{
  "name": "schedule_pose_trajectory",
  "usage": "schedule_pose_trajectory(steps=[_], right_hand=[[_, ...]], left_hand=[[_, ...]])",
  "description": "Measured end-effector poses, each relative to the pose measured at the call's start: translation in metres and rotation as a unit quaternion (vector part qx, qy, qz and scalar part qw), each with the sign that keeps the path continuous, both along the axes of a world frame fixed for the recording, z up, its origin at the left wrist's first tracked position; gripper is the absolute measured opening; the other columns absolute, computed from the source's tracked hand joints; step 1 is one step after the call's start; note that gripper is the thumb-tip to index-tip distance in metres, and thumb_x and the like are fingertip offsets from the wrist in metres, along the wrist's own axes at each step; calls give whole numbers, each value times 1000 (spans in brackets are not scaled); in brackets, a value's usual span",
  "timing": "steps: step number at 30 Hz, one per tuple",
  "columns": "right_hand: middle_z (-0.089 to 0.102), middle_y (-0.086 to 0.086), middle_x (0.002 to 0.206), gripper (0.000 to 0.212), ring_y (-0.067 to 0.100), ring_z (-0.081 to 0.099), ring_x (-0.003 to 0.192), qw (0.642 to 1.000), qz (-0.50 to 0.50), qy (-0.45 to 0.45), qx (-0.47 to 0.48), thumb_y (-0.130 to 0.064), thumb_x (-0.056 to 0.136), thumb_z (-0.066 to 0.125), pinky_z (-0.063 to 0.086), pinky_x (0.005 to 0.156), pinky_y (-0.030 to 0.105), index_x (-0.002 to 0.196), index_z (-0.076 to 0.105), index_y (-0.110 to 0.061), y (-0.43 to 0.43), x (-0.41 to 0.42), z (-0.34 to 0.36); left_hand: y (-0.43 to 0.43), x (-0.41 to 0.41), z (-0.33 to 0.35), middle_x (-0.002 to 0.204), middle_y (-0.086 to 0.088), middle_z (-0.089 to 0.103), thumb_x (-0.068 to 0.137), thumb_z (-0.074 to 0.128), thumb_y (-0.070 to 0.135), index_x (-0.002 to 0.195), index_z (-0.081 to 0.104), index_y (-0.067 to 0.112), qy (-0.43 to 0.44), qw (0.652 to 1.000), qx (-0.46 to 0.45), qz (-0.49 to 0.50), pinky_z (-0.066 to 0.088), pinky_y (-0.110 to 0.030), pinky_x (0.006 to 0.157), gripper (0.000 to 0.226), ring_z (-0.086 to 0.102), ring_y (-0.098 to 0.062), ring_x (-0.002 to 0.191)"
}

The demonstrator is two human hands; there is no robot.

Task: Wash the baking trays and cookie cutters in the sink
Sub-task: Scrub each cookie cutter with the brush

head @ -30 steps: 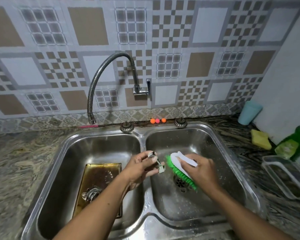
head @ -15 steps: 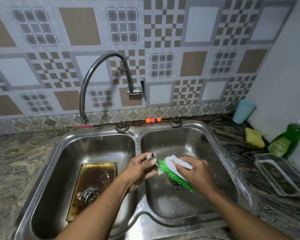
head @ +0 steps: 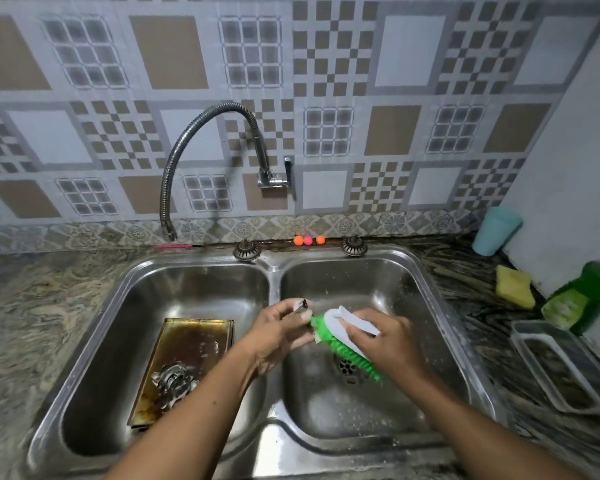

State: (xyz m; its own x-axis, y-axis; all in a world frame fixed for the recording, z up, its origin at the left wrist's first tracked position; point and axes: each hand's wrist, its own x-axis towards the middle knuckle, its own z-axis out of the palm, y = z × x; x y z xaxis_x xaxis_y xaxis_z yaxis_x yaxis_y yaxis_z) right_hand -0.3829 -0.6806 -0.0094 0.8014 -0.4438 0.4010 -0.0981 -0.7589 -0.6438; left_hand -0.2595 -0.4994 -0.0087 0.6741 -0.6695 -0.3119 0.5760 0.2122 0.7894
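Over the right basin of the sink (head: pixel 440 306), the left hand (head: pixel 278 336) is pinching a small cookie cutter (head: pixel 300 305) while the right hand (head: pixel 385 336) — clenched around a green scrubbing brush (head: pixel 343 336) — is pressing bristles against it.

A teal cup (head: pixel 496 230), a yellow sponge (head: pixel 515 286) and a green soap bottle (head: pixel 582 296) are set on the right countertop (head: pixel 465 282) (a clear container (head: pixel 551 362) just beside the bottle).

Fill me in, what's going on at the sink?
A person is scrubbing a small metal cookie cutter, pinched in the left hand, with a green-bristled brush gripped in the right hand, above the right basin. A stained baking tray lies in the left basin with another cutter resting on it. No water shows from the tap.
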Motion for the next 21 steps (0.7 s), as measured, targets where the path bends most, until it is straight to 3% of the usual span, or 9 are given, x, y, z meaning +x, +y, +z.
schedule_pose_trajectory(steps=[3, 7, 12, 14, 16, 18, 21], right_hand=[[71, -9, 67, 23, 14, 64, 59, 999, -29, -19, -22, -47, 77, 74, 46, 52, 29, 91, 77, -30, -8, 7, 6], [71, -7, 70, 30, 16, 66, 61, 996, 61, -25, -62, -52, 75, 63, 49, 54, 31, 94, 75, -32, 26, 25, 6], [73, -4, 71, 42, 23, 67, 63, 994, 55, 48, -86, -60, 74, 54, 52, 56, 35, 100, 75, -34, 17, 38, -1], [73, -5, 74, 37, 21, 67, 67, 995, 38, 65, -60, -62, 77, 55, 52, 59, 34, 95, 73, -34, 33, 58, 4], [74, -7, 79, 30, 20, 68, 75, 994, 39, 98, -9, -59, 80, 60, 53, 64, 34, 92, 71, -33, 54, 79, 8], [73, -7, 80, 29, 21, 68, 81, 988, 50, 142, 40, -59, 80, 63, 52, 69, 33, 87, 70, -33, 75, 101, 7], [71, -6, 78, 28, 23, 67, 87, 974, 65, 196, 92, -57, 79, 64, 48, 71, 30, 82, 71, -30, 107, 130, 1]], left_hand=[[10, 3, -5, 101, -18, 73, 81, 69, 5, 113, 65, 3, 21, 999, -14, 29, 61, -45, 86, 32, 73, -32, 99], [20, 8, 0, 97, -13, 73, 78, 71, 6, 101, 71, 10, 8, 999, 2, 46, 62, -32, 65, 23, 73, -21, 83], [58, 17, -18, 97, -10, 74, 77, 76, 8, 104, 69, 9, -18, 996, 50, 76, 60, -44, 87, 28, 72, -31, 96], [75, 25, -22, 92, -9, 75, 81, 76, 7, 102, 70, 10, -46, 988, 102, 104, 62, -34, 77, 22, 72, -26, 86], [97, 39, -28, 75, -1, 71, 83, 77, 2, 91, 70, 11, -96, 972, 168, 135, 55, -23, 58, 13, 65, -17, 66], [126, 55, -38, 65, 3, 65, 80, 80, 1, 85, 70, 4, -157, 945, 243, 152, 53, -23, 59, 12, 59, -15, 63], [174, 73, -55, 66, -5, 53, 77, 84, 6, 78, 64, -1, -206, 906, 336, 156, 52, -25, 64, 22, 54, -17, 68]])
